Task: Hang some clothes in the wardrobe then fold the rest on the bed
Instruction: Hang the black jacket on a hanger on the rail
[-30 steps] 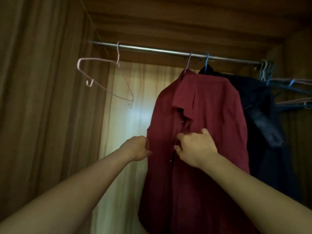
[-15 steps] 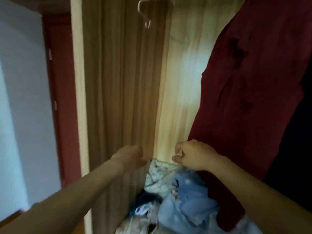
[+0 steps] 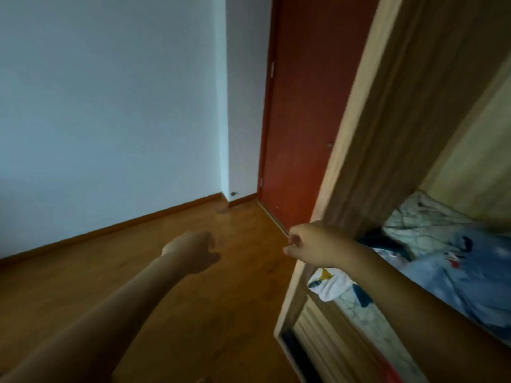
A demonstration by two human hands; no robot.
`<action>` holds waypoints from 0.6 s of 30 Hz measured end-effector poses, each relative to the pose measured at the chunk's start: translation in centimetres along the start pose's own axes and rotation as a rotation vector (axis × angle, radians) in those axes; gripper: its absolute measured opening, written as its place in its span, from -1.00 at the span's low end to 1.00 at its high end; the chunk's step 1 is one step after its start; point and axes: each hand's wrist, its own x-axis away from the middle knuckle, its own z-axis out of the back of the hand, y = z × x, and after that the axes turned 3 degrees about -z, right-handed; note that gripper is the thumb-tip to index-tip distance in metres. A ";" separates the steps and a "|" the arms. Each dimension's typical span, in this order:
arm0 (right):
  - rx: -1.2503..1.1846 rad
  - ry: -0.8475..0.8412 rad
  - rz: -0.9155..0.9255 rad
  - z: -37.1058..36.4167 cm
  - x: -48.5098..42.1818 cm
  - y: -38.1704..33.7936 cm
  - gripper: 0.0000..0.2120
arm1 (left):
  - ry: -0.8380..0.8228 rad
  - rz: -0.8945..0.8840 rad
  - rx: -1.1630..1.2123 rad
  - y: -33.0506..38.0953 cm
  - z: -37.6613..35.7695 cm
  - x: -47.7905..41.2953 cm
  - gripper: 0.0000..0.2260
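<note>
A pale wall (image 3: 110, 106), a red door (image 3: 304, 120) and wooden floor (image 3: 124, 294) lay left, while the left hand (image 3: 190, 251) and right hand (image 3: 312, 246) were curled round nothing, rumpled clothes (image 3: 464, 272) heaped inside the wardrobe (image 3: 401, 134) just right of the right hand.

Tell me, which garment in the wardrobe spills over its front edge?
The white garment with yellow and blue prints; the light blue one lies farther inside.
</note>
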 end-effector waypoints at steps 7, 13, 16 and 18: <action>0.135 -0.084 0.251 -3.6 -10.6 -16.1 -0.64 | 0.038 0.331 0.084 -16.5 1.4 2.3 -0.64; 0.185 -0.101 0.411 -6.2 -19.0 -30.9 -0.66 | 0.075 0.513 0.104 -30.2 3.6 4.0 -0.60; 0.236 -0.096 0.485 -7.4 -22.2 -37.1 -0.66 | 0.070 0.585 0.098 -36.2 4.8 5.2 -0.56; 0.269 -0.119 0.527 -8.0 -23.8 -40.5 -0.65 | 0.063 0.628 0.111 -39.4 5.2 6.2 -0.54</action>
